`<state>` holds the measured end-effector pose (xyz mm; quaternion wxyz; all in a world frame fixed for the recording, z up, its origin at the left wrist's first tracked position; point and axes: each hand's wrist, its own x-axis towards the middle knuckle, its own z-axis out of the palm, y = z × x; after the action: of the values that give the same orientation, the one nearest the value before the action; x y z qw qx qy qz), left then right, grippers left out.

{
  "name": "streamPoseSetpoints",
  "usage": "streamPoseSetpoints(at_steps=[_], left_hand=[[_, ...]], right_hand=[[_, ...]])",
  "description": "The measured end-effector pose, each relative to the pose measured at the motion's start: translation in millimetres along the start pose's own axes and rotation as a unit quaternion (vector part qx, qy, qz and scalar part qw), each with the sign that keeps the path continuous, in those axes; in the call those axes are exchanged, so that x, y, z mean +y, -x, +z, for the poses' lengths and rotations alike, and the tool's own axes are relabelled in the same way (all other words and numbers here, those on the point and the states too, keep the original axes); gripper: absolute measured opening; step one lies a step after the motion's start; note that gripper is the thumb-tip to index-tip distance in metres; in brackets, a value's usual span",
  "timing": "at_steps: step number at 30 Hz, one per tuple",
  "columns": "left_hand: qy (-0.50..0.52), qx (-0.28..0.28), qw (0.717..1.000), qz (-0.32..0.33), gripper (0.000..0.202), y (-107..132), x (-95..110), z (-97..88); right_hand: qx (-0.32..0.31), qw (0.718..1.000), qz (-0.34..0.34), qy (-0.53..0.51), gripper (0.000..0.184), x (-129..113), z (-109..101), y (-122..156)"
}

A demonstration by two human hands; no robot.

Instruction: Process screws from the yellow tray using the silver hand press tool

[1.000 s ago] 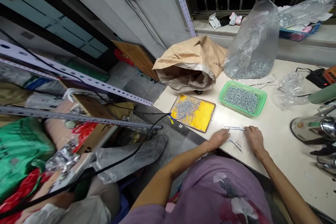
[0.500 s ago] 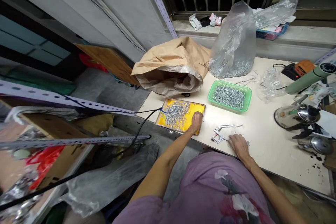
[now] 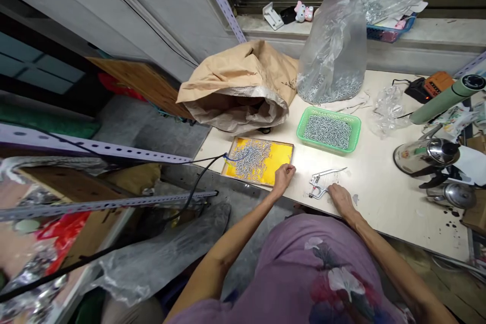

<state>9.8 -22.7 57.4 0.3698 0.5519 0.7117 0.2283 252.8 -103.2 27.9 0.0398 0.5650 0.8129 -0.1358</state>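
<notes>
Rectangular green plastic basket (image 3: pixel 356 134) and shallow yellow-floored tray (image 3: pixel 279 154) each hold small silvery metal pins (image 3: pixel 250 157). Left hand (image 3: pixel 283 177), right hand (image 3: pixel 341 200): grip unclear.

The worktop (image 3: pixel 383 187) looks smooth, faintly glossy. Near its front edge the tool (image 3: pixel 314 180) is bright metal; shiny metal pins (image 3: pixel 327 130) lie in a plastic basket (image 3: pixel 326 148). Toward its back edge, the sack (image 3: pixel 243 71) is matt, creased paper, the bag (image 3: pixel 334 45) crinkled, translucent plastic.

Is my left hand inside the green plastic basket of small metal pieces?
No, your left hand is at the near right corner of the yellow rectangular tray, apart from the green plastic basket.
</notes>
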Motion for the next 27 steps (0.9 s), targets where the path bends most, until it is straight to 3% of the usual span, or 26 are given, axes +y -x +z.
streamPoseSetpoints(at_steps=[4, 7, 10, 13, 20, 23, 27], left_hand=[[0.079, -0.133, 0.984, -0.090, 0.008, 19, 6, 22.8], [0.066, -0.193, 0.975, -0.091, 0.007, 28, 8, 37.7], [-0.022, -0.190, 0.981, -0.017, 0.006, 31, 9, 45.9], [-0.126, -0.196, 0.970, 0.071, 0.007, 34, 10, 50.1], [-0.304, -0.268, 0.886, 0.223, 0.023, 55, 10, 66.1], [-0.337, -0.282, 0.864, 0.247, 0.031, 60, 6, 72.4], [-0.334, -0.235, 0.890, 0.204, 0.028, 51, 9, 72.0]], right_hand=[[-0.013, 1.000, 0.008, 0.009, 0.020, 9, -6, 3], [-0.030, 0.999, 0.016, 0.011, 0.022, 10, -9, 2], [-0.031, 0.999, 0.024, 0.009, 0.022, 10, -10, 4], [-0.021, 0.999, 0.038, 0.017, 0.022, 15, -10, 11], [0.008, 0.999, 0.047, 0.026, 0.019, 27, -7, 25], [0.011, 0.998, 0.053, 0.022, 0.018, 26, -7, 25], [0.025, 0.998, 0.062, 0.012, 0.017, 24, -5, 24]])
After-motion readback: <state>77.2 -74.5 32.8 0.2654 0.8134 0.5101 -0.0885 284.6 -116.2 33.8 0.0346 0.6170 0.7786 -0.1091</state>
